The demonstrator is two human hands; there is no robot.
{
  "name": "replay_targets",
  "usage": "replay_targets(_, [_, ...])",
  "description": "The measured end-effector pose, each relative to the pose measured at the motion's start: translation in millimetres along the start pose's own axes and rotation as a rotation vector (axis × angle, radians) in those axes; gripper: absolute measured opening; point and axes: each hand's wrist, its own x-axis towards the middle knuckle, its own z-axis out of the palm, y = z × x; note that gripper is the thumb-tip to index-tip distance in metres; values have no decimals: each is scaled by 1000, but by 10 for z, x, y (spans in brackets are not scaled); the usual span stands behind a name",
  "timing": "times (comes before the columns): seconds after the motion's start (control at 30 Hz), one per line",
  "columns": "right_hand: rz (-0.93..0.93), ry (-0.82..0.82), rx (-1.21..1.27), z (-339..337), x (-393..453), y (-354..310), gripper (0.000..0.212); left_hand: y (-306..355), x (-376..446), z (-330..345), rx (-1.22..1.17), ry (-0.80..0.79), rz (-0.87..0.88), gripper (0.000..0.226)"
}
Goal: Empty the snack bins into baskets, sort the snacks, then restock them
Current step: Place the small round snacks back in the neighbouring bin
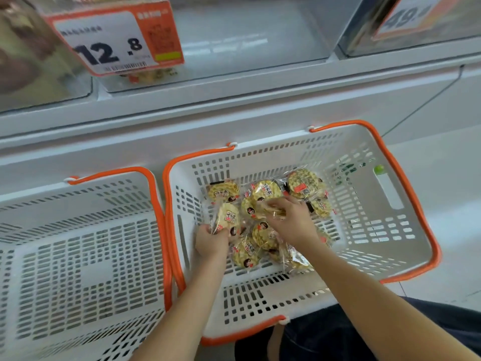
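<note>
**Both hands in the right basket of snack packets**

Left of the right basket (406, 142) sits an identical white basket (78, 230), orange-rimmed. Inside the right basket, your left hand (210, 242) pinches a round rice-cracker packet (226, 217), long axis upright, above closed fingers. Your right hand (289, 217) curls its fingers over another packet (273, 208) lying flat atop the pile (250, 252). Behind the basket, clear shelf bins (247, 40) carry a price tag (114, 37).

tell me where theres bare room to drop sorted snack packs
The left basket holds nothing: its whole floor is free. In the right basket, bare floor runs along the right wall and the near wall. Its middle is crowded with rice cracker packs, where the left hand holds one and the right hand picks at another.
</note>
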Motion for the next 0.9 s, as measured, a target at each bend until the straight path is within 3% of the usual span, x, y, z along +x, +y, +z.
replay_targets(0.1, [-163, 102, 168, -219, -102, -437, 40, 296, -318, -423, -65, -80, 290, 26])
replay_targets(0.17, [-302, 192, 261, -416, -236, -785, 40, 544, -499, -789, -232, -105, 385, 21])
replay_targets(0.23, [-429, 245, 387, -615, -459, -1164, 45, 804, -709, -1193, -471, -204, 301, 7])
replay_targets(0.27, [-504, 228, 430, -690, -569, -1334, 50, 936, -846, -1370, -605, -326, 198, 3])
replay_targets(0.33, [-688, 180, 375, -809, -765, -1631, 53, 1125, -1075, -1722, -741, -560, 45, 19])
replay_targets(0.47, [-924, 151, 164, -1019, -1014, -1993, 41, 1353, -1433, -2346, -589, -787, 107, 48])
replay_targets(0.6, [-990, -105, 70, -1040, -1261, -2206, 61, 1264, -1549, -2647, -448, -751, 213, 41])
replay_targets(0.7, [-1015, -82, -14, -947, -1289, -2261, 67, 1144, -1536, -2748, -514, -683, 248, 45])
replay_targets(0.8, [-1045, -15, -12, -885, -1271, -2317, 50, 1069, -1512, -2824, -565, -665, 252, 54])
replay_targets(0.9, [-820, 19, 391, -892, -1308, -2393, 18, 1000, -1475, -2872, -535, -664, 273, 39])
